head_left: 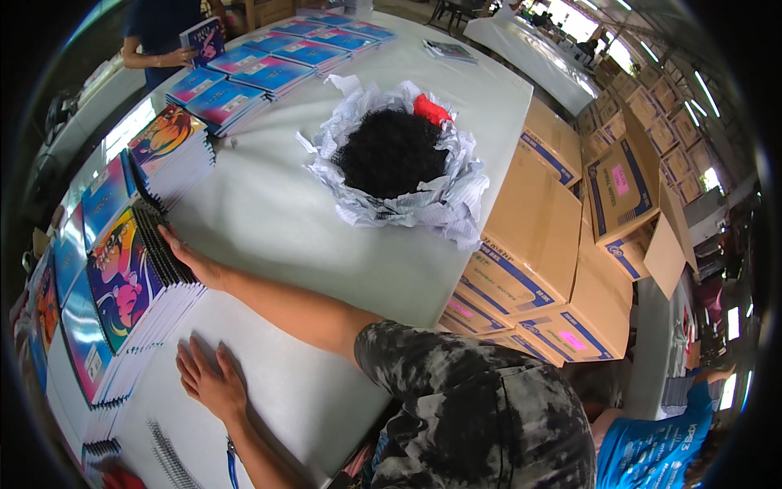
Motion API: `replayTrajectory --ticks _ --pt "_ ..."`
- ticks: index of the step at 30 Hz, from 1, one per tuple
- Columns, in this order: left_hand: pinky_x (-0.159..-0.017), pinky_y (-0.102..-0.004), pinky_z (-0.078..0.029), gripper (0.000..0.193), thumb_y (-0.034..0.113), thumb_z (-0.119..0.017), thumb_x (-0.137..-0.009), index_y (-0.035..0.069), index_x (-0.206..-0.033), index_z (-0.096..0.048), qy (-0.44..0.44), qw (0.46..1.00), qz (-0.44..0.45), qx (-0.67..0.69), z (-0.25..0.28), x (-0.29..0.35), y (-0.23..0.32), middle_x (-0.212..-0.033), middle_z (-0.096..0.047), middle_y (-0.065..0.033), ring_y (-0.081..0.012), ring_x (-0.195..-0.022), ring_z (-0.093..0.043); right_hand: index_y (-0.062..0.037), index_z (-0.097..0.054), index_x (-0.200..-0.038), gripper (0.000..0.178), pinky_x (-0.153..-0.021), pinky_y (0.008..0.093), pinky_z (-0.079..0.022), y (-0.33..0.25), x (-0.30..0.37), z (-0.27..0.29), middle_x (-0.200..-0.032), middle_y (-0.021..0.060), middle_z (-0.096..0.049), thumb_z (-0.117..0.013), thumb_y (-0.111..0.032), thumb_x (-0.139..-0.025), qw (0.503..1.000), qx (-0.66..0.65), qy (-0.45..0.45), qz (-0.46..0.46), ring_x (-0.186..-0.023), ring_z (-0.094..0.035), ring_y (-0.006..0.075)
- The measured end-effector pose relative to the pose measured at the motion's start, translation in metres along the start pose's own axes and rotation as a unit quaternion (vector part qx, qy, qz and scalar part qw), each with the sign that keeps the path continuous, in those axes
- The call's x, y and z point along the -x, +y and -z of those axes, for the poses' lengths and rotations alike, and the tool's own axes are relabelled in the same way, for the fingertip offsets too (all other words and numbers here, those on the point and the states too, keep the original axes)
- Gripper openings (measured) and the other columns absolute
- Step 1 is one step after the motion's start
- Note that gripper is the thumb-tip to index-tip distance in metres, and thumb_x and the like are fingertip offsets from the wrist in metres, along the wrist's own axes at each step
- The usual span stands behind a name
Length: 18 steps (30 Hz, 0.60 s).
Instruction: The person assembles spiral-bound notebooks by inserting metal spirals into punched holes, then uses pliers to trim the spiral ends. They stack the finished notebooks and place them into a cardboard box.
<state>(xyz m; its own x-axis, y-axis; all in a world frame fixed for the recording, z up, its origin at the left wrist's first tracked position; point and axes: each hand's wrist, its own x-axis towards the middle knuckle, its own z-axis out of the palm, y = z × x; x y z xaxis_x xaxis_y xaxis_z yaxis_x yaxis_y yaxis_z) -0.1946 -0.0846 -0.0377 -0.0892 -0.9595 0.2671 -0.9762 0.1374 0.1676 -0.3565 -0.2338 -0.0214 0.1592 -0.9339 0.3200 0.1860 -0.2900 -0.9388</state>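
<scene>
My right hand (194, 262) lies against the black spiral spines of a stack of notebooks (126, 277) with colourful cartoon covers. Its visible fingers are stretched out along the coils; some fingertips are hidden. Palm down, my left hand (213, 383) rests on the pale tabletop (269, 196), fingers spread, holding nothing. It is just right of the white page edges of the stack. Near my left forearm lie a blue pen (232, 464) and a row of loose-looking coils (171, 456). Beyond my right hand stands another notebook stack (167, 143) with an orange and purple cover.
Blue-pink notebook stacks (285, 53) line the table's far side, where another person's hand (175, 57) holds a notebook. A dark curly mass (391, 153) sits in crumpled paper (468, 191) with a red piece. Cardboard boxes (529, 236) stand along the right edge.
</scene>
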Motion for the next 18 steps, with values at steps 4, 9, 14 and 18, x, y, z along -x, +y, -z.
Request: replayTrajectory --ticks 4,9,14,18 --pt "-0.107 -0.0446 -0.017 0.055 0.043 -0.045 -0.091 0.012 -0.136 -0.038 -0.002 1.000 -0.025 0.016 -0.004 -0.004 0.003 -0.143 -0.032 -0.0128 -0.0320 -0.133 -0.024 -0.0004 -0.007 -0.143 0.087 -0.112 0.0364 -0.004 0.009 0.020 0.005 -0.149 0.0226 0.000 -0.026 -0.065 -0.087 0.991 0.134 0.005 -0.026 -0.139 0.002 0.0307" --pt "-0.108 -0.0448 -0.016 0.058 0.045 -0.044 -0.090 0.013 -0.137 -0.036 0.002 1.000 -0.001 0.002 -0.007 -0.003 -0.006 -0.143 -0.033 -0.0117 -0.0306 -0.133 -0.024 -0.0002 -0.011 -0.142 0.088 -0.110 0.0365 -0.017 -0.029 0.101 -0.012 -0.145 0.0242 -0.016 -0.056 -0.048 -0.083 0.975 0.203 -0.083 -0.038 -0.134 -0.019 0.0348" --pt "-0.107 -0.0450 -0.019 0.061 0.043 -0.049 -0.088 0.011 -0.137 -0.033 0.009 1.000 -0.009 0.014 -0.010 -0.003 -0.007 -0.142 -0.033 -0.0122 -0.0306 -0.133 -0.026 0.0008 -0.037 -0.134 0.082 -0.102 0.0393 -0.028 -0.047 0.120 -0.017 -0.120 0.0242 -0.052 -0.067 -0.045 -0.072 0.907 0.372 -0.194 0.032 -0.119 -0.039 0.0349" --pt "-0.104 -0.0444 -0.027 0.061 0.032 -0.056 -0.086 0.008 -0.137 -0.033 0.033 0.965 -0.064 0.252 -0.006 -0.005 -0.020 -0.139 -0.036 -0.0132 -0.0323 -0.130 -0.032 -0.0013 -0.048 -0.126 0.076 -0.094 0.0388 -0.037 -0.042 0.127 -0.028 -0.106 0.0176 -0.060 -0.072 -0.042 -0.066 0.931 0.274 -0.231 0.074 -0.108 -0.049 0.0317"
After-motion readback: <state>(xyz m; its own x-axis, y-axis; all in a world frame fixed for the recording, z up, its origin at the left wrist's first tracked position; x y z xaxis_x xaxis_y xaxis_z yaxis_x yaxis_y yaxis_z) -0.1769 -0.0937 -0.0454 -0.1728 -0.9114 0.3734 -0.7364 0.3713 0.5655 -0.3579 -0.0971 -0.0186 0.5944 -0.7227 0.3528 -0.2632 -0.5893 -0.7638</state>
